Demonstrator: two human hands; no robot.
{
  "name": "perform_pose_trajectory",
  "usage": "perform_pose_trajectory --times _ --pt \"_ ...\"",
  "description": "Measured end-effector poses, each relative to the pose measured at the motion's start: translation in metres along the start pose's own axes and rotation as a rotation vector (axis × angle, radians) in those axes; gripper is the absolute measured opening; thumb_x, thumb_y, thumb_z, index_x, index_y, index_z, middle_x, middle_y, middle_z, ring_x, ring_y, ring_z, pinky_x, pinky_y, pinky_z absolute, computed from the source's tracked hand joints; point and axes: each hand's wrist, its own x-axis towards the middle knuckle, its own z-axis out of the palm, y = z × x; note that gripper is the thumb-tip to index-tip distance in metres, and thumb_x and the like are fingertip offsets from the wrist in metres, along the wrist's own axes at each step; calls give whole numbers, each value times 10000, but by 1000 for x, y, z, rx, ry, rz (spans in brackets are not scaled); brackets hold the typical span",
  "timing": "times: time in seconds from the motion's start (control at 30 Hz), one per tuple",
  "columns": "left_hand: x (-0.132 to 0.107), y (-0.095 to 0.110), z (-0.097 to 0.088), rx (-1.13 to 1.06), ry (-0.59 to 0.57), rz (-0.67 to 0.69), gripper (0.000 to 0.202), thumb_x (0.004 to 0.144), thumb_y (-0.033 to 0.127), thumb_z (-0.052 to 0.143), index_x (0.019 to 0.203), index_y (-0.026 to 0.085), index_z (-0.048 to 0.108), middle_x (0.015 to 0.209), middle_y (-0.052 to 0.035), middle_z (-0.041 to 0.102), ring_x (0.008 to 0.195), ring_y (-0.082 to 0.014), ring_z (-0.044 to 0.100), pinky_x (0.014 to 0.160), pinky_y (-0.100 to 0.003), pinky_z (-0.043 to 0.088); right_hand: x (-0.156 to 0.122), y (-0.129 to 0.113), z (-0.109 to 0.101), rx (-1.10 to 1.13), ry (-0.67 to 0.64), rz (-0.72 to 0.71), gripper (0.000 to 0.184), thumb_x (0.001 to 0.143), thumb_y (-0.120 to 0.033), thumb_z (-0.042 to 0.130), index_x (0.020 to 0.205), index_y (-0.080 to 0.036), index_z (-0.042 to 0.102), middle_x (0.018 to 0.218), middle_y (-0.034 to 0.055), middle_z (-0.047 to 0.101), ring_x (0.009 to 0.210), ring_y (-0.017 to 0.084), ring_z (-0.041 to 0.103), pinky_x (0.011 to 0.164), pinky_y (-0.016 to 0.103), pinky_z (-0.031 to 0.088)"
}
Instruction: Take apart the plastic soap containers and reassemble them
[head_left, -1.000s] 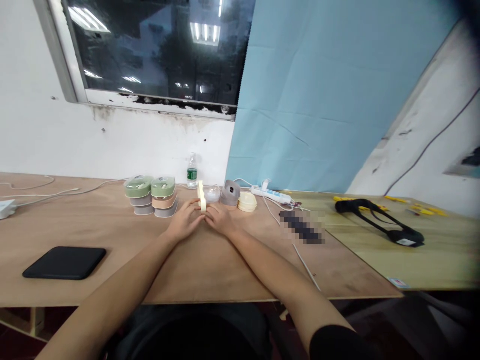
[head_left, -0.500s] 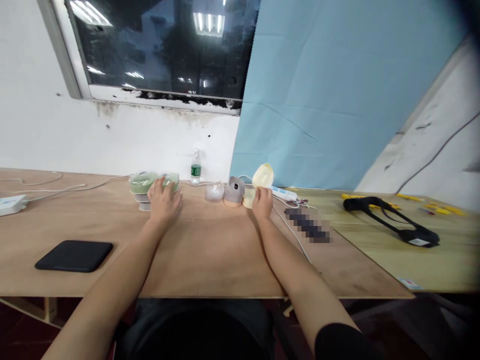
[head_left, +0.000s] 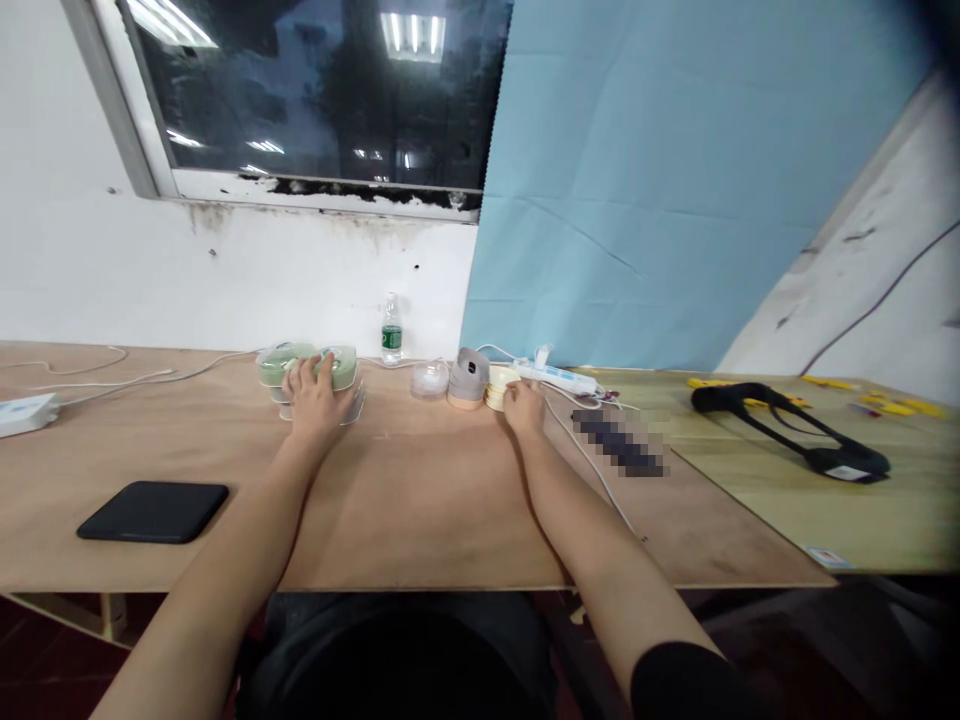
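Observation:
My left hand (head_left: 315,395) lies with spread fingers on two green-lidded round containers, the left stack (head_left: 274,366) and the right stack (head_left: 341,368). A small clear piece (head_left: 354,405) sits just right of that hand. My right hand (head_left: 523,407) has its fingertips on the rim of a cream round lid (head_left: 501,388) on the table. Next to the lid stands a grey and peach round part (head_left: 469,380). A small clear dome (head_left: 430,380) sits between the hands.
A water bottle (head_left: 391,332) stands by the wall. Behind my right hand lies a white power strip (head_left: 555,378) with cables. A black pad (head_left: 154,512) lies at the left. A pixelated object (head_left: 619,442), a black strap (head_left: 787,430) and yellow tools (head_left: 750,395) lie right.
The hands, together at mid-table a second ago, have parted. The left moved onto the green lids. The right brought the raised cream lid down to the table.

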Motion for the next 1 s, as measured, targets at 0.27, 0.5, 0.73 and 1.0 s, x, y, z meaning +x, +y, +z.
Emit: perform_pose_trajectory --times 0.27,0.5,0.73,1.0 --pt "-1 -2 1 -75 30 86 500 802 415 585 1235 168 543 1354 -165 454 1341 -340 269 1099 -511 90 0 -4 -1 -22 -10 34 277 807 -323 501 925 -158 690 1013 122 573 991 263 472 944 399 338" --pt "-10 20 1 -247 28 305 543 788 447 625 1246 177 515 1271 -147 526 1237 -296 436 1057 -449 284 -1 -9 -2 29 29 42 314 812 -437 531 771 -148 648 985 135 566 958 255 492 920 407 362" --pt "-27 50 10 -415 -197 511 553 806 488 609 1250 171 519 1201 -148 587 1121 -284 538 975 -424 404 0 -32 -19 137 205 -220 368 897 -410 426 1090 -139 582 1083 143 587 1072 269 482 971 424 343" --pt "-26 42 15 -475 -279 447 558 829 505 579 1271 173 507 1216 -142 592 1133 -275 545 983 -425 418 -40 -106 -11 428 -287 -734 531 874 -537 461 1239 -156 516 1167 133 606 1081 256 553 935 388 432"
